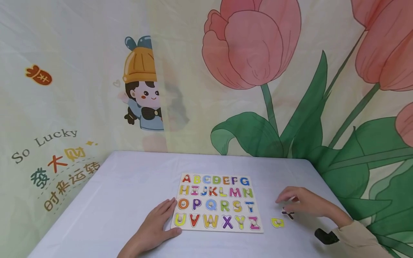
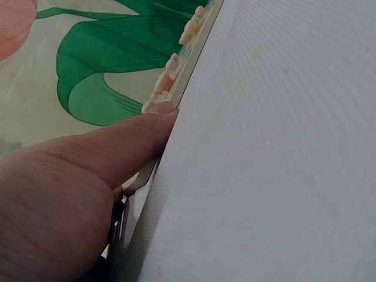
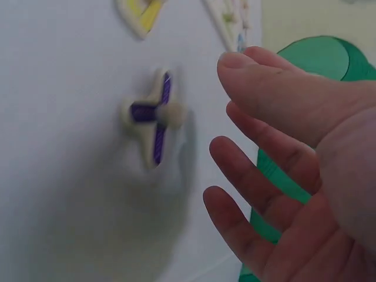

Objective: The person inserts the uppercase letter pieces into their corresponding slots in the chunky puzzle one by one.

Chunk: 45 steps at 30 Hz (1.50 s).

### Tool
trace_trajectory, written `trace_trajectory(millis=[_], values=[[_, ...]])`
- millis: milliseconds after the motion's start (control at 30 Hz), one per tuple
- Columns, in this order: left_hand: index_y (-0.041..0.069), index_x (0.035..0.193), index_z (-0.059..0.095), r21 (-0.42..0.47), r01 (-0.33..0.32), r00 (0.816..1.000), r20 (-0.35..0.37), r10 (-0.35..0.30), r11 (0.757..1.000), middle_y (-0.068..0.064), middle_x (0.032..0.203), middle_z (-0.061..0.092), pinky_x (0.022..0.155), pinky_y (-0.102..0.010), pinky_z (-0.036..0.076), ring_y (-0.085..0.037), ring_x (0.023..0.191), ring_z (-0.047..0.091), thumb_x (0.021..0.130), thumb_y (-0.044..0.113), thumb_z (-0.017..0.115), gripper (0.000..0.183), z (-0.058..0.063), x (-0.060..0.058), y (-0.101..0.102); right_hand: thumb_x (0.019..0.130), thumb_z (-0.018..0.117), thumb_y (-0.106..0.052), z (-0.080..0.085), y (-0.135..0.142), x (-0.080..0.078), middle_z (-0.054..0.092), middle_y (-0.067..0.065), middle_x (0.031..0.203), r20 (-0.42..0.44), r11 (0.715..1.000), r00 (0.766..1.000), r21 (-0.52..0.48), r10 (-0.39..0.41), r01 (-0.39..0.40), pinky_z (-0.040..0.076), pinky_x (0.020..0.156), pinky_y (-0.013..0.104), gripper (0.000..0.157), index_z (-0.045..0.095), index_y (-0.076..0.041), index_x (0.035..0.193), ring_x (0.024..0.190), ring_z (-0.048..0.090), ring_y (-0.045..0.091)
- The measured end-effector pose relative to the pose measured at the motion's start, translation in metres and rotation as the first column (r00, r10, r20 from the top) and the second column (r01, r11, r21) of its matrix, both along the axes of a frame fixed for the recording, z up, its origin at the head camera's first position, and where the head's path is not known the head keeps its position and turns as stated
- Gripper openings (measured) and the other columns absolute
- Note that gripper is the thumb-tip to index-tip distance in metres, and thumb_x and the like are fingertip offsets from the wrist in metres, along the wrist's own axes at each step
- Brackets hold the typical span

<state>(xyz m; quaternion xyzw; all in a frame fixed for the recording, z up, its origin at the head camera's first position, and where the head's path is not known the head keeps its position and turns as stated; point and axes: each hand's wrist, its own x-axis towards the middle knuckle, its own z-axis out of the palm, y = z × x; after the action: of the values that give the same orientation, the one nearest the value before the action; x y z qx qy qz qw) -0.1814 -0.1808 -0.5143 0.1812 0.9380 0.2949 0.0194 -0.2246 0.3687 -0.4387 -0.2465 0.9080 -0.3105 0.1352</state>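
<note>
A white alphabet puzzle board (image 1: pixel 222 231) with colourful letters from A to Z lies flat on the table. My left hand (image 1: pixel 155 225) rests along its left side, fingertips at the edge and thumb at the lower corner; in the left wrist view the thumb (image 2: pixel 135 138) presses against the board's edge. Over the table to the right, my right hand (image 1: pixel 301 201) hovers with loosely bent, spread fingers and holds nothing. Beneath it lies a purple letter piece (image 3: pixel 141 111) with a round knob. Beside that piece lies a yellow letter B piece (image 1: pixel 277 223).
A white cloth covers the table (image 1: pixel 129 186). Behind it hangs a printed curtain (image 1: pixel 187 53) with tulips and a cartoon figure. At the right wrist, a black device (image 1: pixel 326 236) sits beside a beige sleeve (image 1: pixel 358 234).
</note>
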Motion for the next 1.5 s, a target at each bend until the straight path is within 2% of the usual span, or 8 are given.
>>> trace_trajectory(millis=[200, 500, 833, 1067, 1300, 1500], values=[[0.012, 0.164, 0.042, -0.004, -0.009, 1.0, 0.01, 0.009, 1.0, -0.001, 0.172, 0.036, 0.126, -0.062, 0.027, -0.032, 0.161, 0.027, 0.087, 0.068, 0.075, 0.1, -0.001, 0.0, 0.0, 0.095, 0.081, -0.019, -0.017, 0.023, 0.003, 0.072, -0.001, 0.117, 0.005, 0.999, 1.0, -0.03, 0.021, -0.021, 0.057, 0.085, 0.029, 0.022, 0.08, -0.019, 0.117, 0.105, 0.064, 0.015], [0.013, 0.164, 0.042, -0.006, -0.007, 1.0, 0.006, 0.007, 1.0, 0.0, 0.172, 0.036, 0.126, -0.062, 0.027, -0.032, 0.16, 0.027, 0.088, 0.069, 0.074, 0.1, -0.001, -0.001, 0.0, 0.094, 0.082, -0.02, -0.028, 0.031, -0.002, 0.07, 0.001, 0.116, 0.017, 0.998, 1.0, -0.067, 0.016, -0.015, 0.054, 0.085, 0.026, 0.017, 0.082, -0.019, 0.112, 0.104, 0.062, 0.01], [0.012, 0.164, 0.042, -0.006, 0.008, 1.0, 0.006, -0.008, 1.0, -0.002, 0.172, 0.036, 0.126, -0.063, 0.026, -0.033, 0.16, 0.027, 0.089, 0.067, 0.074, 0.099, 0.002, -0.001, 0.0, 0.092, 0.084, -0.024, -0.032, 0.03, -0.003, 0.068, 0.0, 0.113, 0.03, 0.999, 0.999, -0.035, -0.038, 0.039, 0.056, 0.087, 0.026, 0.013, 0.085, -0.025, 0.105, 0.103, 0.057, 0.006], [0.012, 0.164, 0.042, -0.008, -0.002, 1.0, 0.01, 0.002, 1.0, -0.002, 0.172, 0.036, 0.126, -0.062, 0.027, -0.032, 0.16, 0.027, 0.089, 0.066, 0.075, 0.099, 0.002, 0.0, -0.001, 0.093, 0.084, -0.023, -0.032, 0.027, -0.003, 0.066, 0.002, 0.112, 0.03, 0.997, 0.998, -0.056, -0.053, 0.055, 0.055, 0.086, 0.024, 0.01, 0.085, -0.023, 0.102, 0.102, 0.056, 0.006], [0.011, 0.164, 0.042, -0.009, -0.002, 1.0, 0.021, 0.002, 1.0, -0.003, 0.172, 0.036, 0.126, -0.063, 0.026, -0.034, 0.16, 0.027, 0.088, 0.066, 0.075, 0.099, 0.003, 0.001, 0.0, 0.092, 0.085, -0.024, -0.031, 0.025, 0.002, 0.067, 0.001, 0.112, 0.016, 0.997, 0.997, -0.037, -0.074, 0.074, 0.056, 0.085, 0.025, 0.009, 0.085, -0.023, 0.101, 0.101, 0.057, 0.005], [0.011, 0.164, 0.042, -0.011, -0.002, 1.0, 0.014, 0.003, 1.0, -0.003, 0.172, 0.036, 0.126, -0.063, 0.026, -0.034, 0.16, 0.027, 0.088, 0.067, 0.075, 0.099, 0.003, 0.0, 0.001, 0.093, 0.084, -0.023, -0.028, 0.02, 0.005, 0.07, 0.0, 0.109, -0.003, 0.993, 0.995, -0.062, -0.1, 0.1, 0.058, 0.079, 0.023, 0.01, 0.085, -0.02, 0.102, 0.096, 0.059, 0.004]])
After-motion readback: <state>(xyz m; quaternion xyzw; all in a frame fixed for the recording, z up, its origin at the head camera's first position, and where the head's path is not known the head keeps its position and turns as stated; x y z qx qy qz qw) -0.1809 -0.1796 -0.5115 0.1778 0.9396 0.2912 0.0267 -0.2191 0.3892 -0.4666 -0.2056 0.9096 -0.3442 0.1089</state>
